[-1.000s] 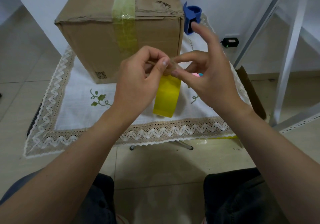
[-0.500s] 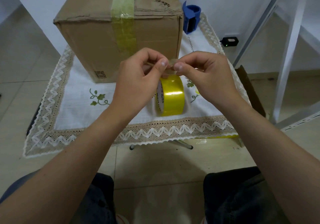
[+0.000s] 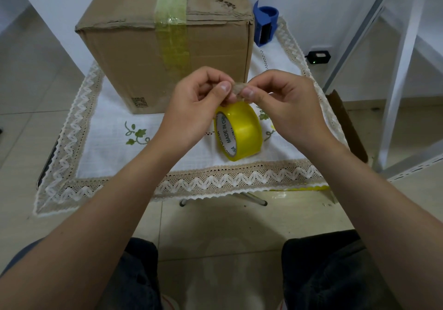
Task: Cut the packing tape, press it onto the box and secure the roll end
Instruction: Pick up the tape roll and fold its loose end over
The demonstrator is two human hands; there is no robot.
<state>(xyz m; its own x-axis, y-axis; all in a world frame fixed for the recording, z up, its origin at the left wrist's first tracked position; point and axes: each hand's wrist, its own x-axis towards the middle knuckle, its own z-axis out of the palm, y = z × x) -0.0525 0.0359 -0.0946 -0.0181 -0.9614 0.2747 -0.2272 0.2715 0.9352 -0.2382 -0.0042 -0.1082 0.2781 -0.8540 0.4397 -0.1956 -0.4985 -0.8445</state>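
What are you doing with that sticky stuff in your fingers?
A person is sitting at a small table with a cardboard box that already has a strip of tape over its top and front. The left hand and right hand are pinching a little crumpled bit of tape between them, just above the yellow tape roll. The roll stands on its edge on the white tablecloth, and a blue tape cutter sits behind the box.

Left hand (image 3: 191,108), right hand (image 3: 285,103): fingertips pinched together.
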